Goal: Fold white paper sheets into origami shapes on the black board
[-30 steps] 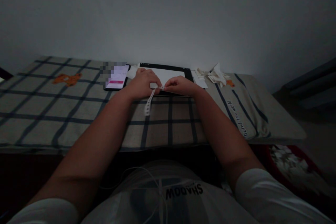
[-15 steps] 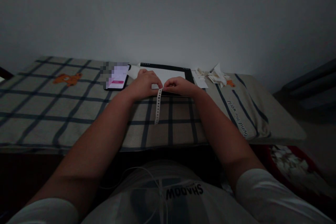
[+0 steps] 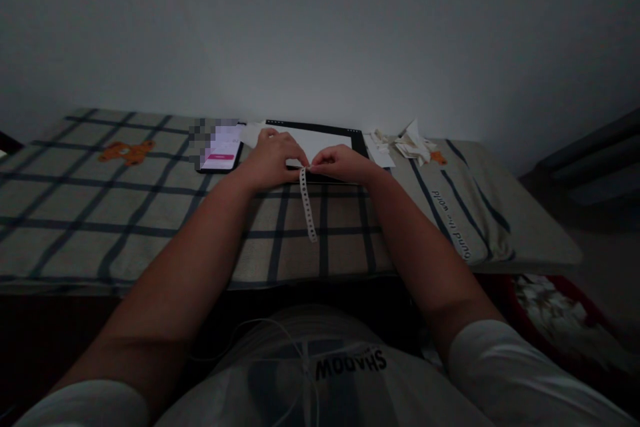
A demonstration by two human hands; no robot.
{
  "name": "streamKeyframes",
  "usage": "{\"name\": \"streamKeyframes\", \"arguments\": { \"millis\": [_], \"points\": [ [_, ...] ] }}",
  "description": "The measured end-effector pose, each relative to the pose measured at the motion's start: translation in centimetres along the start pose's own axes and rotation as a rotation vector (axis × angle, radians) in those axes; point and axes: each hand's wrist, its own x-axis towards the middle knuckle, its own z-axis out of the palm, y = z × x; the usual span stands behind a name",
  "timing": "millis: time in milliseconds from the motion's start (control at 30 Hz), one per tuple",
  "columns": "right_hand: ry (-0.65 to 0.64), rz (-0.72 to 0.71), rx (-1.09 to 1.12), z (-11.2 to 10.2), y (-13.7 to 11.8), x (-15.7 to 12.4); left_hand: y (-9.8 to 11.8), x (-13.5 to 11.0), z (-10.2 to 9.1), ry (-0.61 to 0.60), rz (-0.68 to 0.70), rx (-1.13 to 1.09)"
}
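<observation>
Strip (image 3: pixel 308 208) below left hand (image 3: pixel 277 157), apparently in its grasp

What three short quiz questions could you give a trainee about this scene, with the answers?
1. What hangs between the left hand and the right hand?
2. True or false: the lit screen lies on the right hand's side.
3. Which is closest to the crumpled white scraps? A) the left hand; B) the right hand; C) the lit screen.

Key: 1. A white strip with a row of dark dots along it. 2. False; it lies on the left hand's side. 3. B.
</observation>
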Motion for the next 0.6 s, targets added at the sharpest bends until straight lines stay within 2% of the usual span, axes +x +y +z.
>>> {"name": "streamKeyframes", "arguments": {
  "millis": [200,467,600],
  "points": [
    [0.010,0.030,0.020,0.11,0.03,-0.03,0.03,0.03,-0.01,-0.004,0.003,-0.014],
    [0.002,-0.052,0.008,0.15,-0.09,0.08,-0.09,0.04,0.18,-0.023,0.010,-0.021],
    [0.001,-0.020,0.021,-0.13,-0.08,-0.05,0.00,-0.01,0.05,0.006,-0.006,-0.018]
  ]
}}
